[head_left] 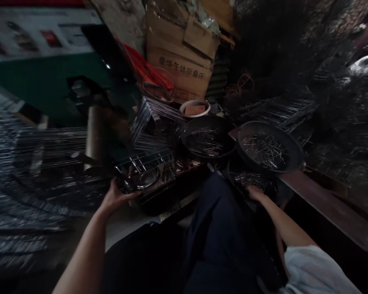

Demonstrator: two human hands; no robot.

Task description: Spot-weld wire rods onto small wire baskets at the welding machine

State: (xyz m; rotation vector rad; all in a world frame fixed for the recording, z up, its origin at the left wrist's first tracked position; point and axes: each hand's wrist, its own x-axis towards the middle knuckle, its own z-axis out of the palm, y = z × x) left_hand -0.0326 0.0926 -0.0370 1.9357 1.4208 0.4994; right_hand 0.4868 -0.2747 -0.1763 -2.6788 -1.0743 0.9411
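Observation:
A wire frame with a round metal ring in it stands left of centre. At its left end is my left hand, thumb and fingers spread around the frame's near corner. My right hand reaches into a dark bowl of short metal wire pieces; its fingertips are hidden among them. Just above that hand sits a wide round pan holding many thin metal rods. Another dark pan with longer rods lies left of it.
Stacked wire racks stand behind the frame. Further back are a cardboard box and a white round tub. Bundled wire goods fill the left side. A flat board slopes down at the right.

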